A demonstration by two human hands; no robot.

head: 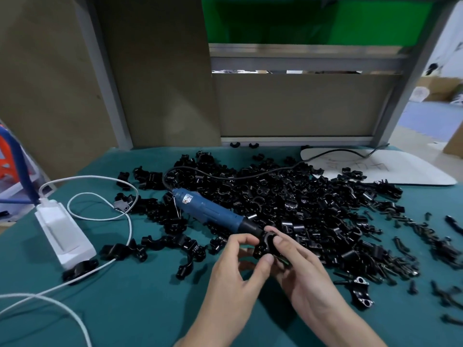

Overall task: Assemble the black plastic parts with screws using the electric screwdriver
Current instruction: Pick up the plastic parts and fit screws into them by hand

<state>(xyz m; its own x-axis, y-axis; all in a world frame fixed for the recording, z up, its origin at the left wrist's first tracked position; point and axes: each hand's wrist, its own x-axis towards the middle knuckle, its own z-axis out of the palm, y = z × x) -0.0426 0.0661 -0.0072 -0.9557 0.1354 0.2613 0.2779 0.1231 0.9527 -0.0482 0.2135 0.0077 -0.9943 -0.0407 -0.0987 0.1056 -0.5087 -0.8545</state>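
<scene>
Now | both hands' fingers [265,259] pinching black plastic part [266,245] | electric screwdriver [213,212] label unreadable

Both bare forearms reached in from the near edge and converged. The left hand [233,276] curled, thumb and fingertips pinching a small black part [266,246]. The right hand [300,271] met it opposite, fingers gripping the same piece.

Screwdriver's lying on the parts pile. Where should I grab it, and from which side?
Probably best to grip the blue electric screwdriver around its mid-barrel. It lies tilted, cord end up-left and black nose down-right, next to the black plastic part that both hands are holding. The barrel's top and near side look clear, so come from above on the near side, away from the cord.
</scene>
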